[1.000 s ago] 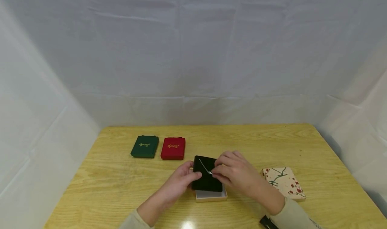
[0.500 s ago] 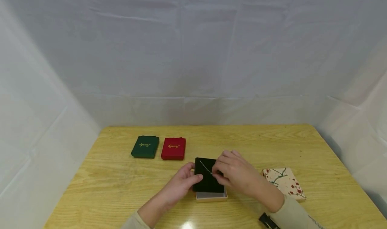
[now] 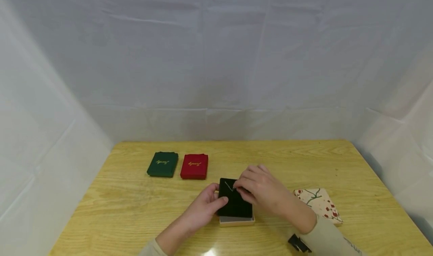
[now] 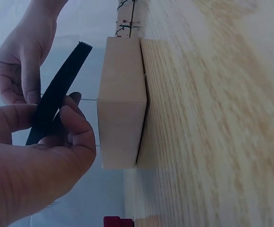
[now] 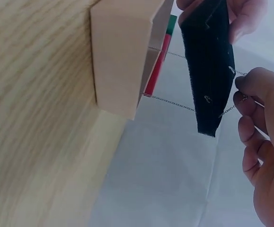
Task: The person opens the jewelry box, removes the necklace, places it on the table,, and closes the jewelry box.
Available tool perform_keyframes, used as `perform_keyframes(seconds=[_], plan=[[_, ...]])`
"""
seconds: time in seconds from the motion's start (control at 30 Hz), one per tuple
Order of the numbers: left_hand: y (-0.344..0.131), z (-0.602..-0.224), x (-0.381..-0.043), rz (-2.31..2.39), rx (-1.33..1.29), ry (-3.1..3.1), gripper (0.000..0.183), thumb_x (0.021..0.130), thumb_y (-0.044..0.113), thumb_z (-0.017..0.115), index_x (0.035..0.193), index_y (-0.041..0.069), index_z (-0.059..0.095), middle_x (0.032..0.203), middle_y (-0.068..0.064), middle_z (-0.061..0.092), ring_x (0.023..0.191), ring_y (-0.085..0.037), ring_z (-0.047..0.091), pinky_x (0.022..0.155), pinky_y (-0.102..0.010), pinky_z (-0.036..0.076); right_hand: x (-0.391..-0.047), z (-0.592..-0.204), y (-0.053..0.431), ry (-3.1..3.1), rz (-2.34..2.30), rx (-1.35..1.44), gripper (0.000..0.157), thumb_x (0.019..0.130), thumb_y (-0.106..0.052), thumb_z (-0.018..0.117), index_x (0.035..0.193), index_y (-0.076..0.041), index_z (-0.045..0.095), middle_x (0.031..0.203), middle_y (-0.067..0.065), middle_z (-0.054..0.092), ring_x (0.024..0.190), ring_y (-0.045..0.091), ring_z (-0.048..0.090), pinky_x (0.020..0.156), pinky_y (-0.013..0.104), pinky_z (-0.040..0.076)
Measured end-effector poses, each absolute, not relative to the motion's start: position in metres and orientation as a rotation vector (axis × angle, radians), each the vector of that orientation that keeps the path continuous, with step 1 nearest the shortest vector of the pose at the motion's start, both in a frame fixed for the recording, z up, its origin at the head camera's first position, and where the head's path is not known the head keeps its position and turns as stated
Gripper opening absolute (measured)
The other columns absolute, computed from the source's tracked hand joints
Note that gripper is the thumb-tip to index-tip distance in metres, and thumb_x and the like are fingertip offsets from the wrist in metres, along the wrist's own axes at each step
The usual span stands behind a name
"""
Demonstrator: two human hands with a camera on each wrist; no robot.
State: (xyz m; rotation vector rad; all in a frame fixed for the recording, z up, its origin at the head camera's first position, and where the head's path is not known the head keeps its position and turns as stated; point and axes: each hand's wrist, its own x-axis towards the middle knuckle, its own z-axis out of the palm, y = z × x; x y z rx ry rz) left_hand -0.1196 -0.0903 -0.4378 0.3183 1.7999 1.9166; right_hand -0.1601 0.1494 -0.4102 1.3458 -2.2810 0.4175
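A black velvet jewellery pad (image 3: 235,208) is raised above an open cardboard box (image 3: 236,223), tilted in both wrist views. My left hand (image 3: 202,207) grips the pad's left edge, thumb on the front. Across its face runs a thin silver necklace (image 3: 229,186); my right hand (image 3: 265,191) pinches its chain in front of the pad, hiding part of it. In the right wrist view, two lengths of chain (image 5: 172,102) stretch from behind the pad (image 5: 208,71) into the box (image 5: 120,56). Whatever lies deeper inside the box is hidden.
A cream lid (image 3: 321,204) with a floral branch print lies right of the box. Toward the back left are a green box (image 3: 162,164) and a red box (image 3: 194,166), both with gold lettering. A black object (image 3: 297,243) shows beside my right cuff.
My right hand has shifted slightly up and left over the pad, drawing the chain into a small V. The pad has lowered slightly toward the box. The silver pendant is now covered.
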Motion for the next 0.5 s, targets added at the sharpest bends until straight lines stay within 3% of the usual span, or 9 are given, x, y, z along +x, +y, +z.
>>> perform_keyframes(seconds=[0.5], plan=[[-0.09, -0.437, -0.117, 1.903, 0.407, 1.811, 0.034, 0.112, 0.01, 0.05, 0.139, -0.009, 0.043, 0.126, -0.026, 0.07, 0.113, -0.037, 0.072, 0.094, -0.036, 0.059, -0.175, -0.39, 0.141, -2.283, 0.48, 1.326, 0.017, 0.09, -0.01, 0.086, 0.104, -0.013, 0.077, 0.1, -0.003, 0.071, 0.093, 0.018, 0.063, 0.077, 0.037, 0.048]])
